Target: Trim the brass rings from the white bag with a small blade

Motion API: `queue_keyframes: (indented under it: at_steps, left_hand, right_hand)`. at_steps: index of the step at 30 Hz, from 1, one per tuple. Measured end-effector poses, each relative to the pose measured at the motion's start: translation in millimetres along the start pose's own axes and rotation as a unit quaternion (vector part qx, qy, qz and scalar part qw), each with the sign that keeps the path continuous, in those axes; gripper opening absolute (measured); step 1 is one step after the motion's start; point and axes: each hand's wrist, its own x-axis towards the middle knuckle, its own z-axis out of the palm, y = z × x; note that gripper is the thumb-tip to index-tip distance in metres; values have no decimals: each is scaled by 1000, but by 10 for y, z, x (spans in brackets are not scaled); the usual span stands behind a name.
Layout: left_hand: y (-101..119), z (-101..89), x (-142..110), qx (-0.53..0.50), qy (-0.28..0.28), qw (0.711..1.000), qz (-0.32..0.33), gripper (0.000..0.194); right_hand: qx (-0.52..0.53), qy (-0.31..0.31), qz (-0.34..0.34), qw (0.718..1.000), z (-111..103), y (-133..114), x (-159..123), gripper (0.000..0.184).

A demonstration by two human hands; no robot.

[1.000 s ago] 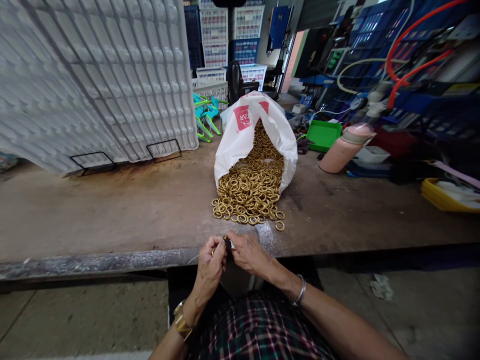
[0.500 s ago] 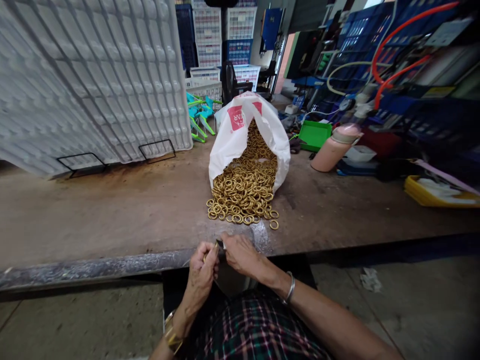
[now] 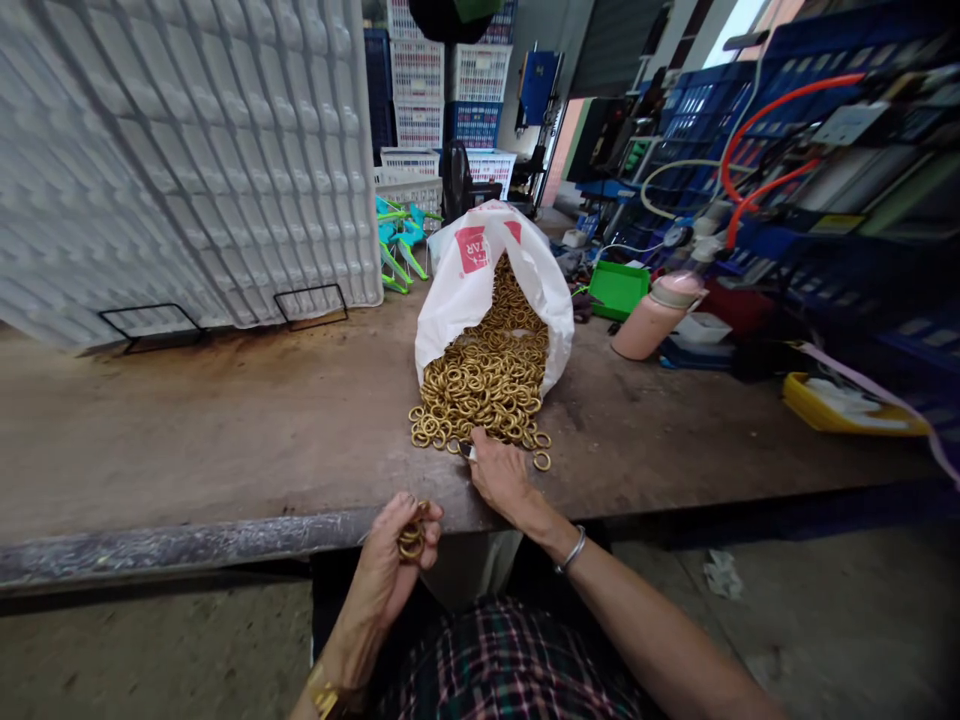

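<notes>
Brass-coloured rings (image 3: 480,385) spill in a heap from the mouth of a white plastic bag (image 3: 442,310) onto the table. My left hand (image 3: 394,548) is cupped at the table's front edge, its fingers curled around several brass rings (image 3: 410,540). At the near side of the heap, my right hand (image 3: 501,474) is closed on a small tool (image 3: 467,452) with a dark tip and a whitish part. The tip is over or against the nearest rings; which of these I cannot tell. One loose ring (image 3: 541,461) lies just right of that hand.
Ribbed white plastic trays (image 3: 247,160) stand upright at left behind black wire stands (image 3: 311,305). A pink bottle (image 3: 649,325), a green tray (image 3: 619,290) and a yellow tray (image 3: 855,410) are at right. Turquoise-and-green clip-like objects (image 3: 403,240) lie behind. The wooden table's (image 3: 225,430) front edge is close.
My hands have moved apart. The right hand went forward to the rings with the tool, while the left drew slightly back and turned, showing the rings in it.
</notes>
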Motion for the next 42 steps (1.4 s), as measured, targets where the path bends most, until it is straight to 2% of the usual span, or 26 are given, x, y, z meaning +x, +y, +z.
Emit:
queue_keyframes:
  at_steps: [6, 10, 14, 20, 25, 29, 32, 35, 39, 42]
  left_hand:
    - [8, -56, 56, -61, -22, 997, -38, 23]
    - [5, -95, 93, -94, 7, 994, -49, 16]
    - [0, -95, 119, -107, 47, 991, -58, 18]
    - [-7, -20, 115, -135, 33, 989, -46, 25]
    - [-39, -1, 104, -89, 38, 995, -32, 33]
    - [-70, 30, 99, 24, 30, 999, 24, 32]
    - [-94, 85, 127, 134, 47, 986, 84, 34]
    - [-114, 140, 185, 221, 68, 964, 131, 41]
    - [-131, 174, 261, 277, 83, 943, 162, 40]
    - [-141, 165, 293, 286, 99, 937, 173, 31]
  right_hand:
    - [15, 16, -11, 1000, 28, 21, 3, 19]
    - [32, 22, -16, 999, 16, 45, -10, 19]
    - [62, 20, -39, 997, 1, 76, -38, 28]
    - [62, -10, -78, 995, -16, 37, -64, 28]
    - [53, -4, -76, 996, -7, 5, -58, 25]
    - [124, 15, -78, 989, 26, 39, -55, 23]
    - [235, 37, -65, 969, 35, 33, -44, 20]
    - [371, 38, -68, 925, 23, -23, -57, 25]
    - [488, -13, -80, 869, 12, -109, -139, 28]
    - [526, -52, -89, 844, 8, -131, -199, 33]
